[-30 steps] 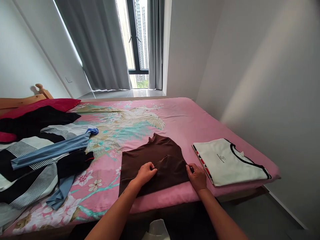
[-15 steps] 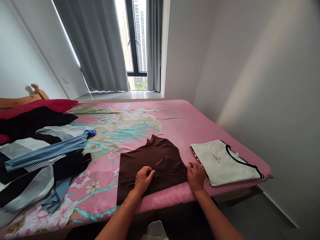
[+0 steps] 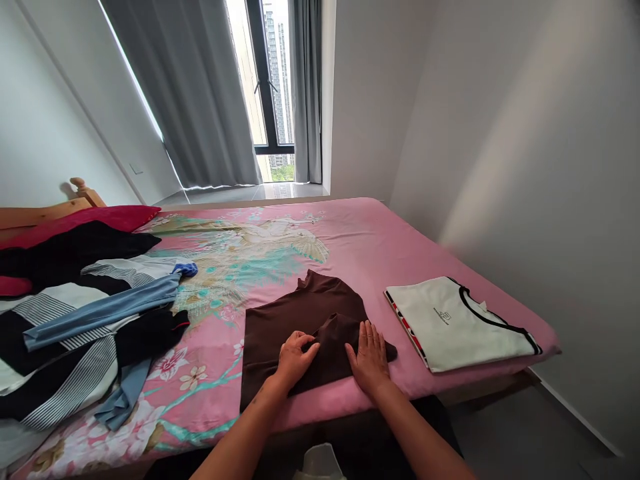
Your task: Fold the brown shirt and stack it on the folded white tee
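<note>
Brown garment (image 3: 305,327) lies part-folded on the pink bedsheet (image 3: 370,247), near the bed's near edge. Left hand (image 3: 295,358) rests on its near middle, fingers curled, pinching a fold of the cloth. Right hand (image 3: 370,353) lies open, palm flat, pressing the garment's right side. Folded white shirt (image 3: 460,323) sits apart to the right. Loose clothes pile (image 3: 75,320) at left.

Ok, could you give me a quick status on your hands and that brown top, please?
Left hand pinching a fold of the brown top. Right hand flat on it, fingers spread. Folded white shirt lies apart to the right; nothing in the way.
</note>
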{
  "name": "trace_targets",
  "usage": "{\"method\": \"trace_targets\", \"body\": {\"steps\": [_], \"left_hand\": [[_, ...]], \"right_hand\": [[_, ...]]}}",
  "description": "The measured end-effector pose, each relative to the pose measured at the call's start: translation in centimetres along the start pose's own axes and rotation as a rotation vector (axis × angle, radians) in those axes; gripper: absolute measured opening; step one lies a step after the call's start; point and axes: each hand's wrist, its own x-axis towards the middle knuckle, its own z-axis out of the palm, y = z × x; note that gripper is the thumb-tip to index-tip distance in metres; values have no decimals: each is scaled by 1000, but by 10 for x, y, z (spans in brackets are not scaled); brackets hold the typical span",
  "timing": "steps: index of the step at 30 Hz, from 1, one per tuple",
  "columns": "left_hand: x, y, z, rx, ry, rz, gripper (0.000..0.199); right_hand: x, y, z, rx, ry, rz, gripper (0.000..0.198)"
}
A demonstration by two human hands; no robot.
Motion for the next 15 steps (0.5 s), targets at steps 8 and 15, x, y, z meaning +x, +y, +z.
{"method": "trace_targets", "body": {"steps": [8,15], "left_hand": [[-1,51,-31,129,-73,604,6],[3,57,-46,425,-267,623,14]], "right_hand": [[3,-2,-6,-34,-82,19,72],[3,-4,-9,-33,-128,48,72]]}}
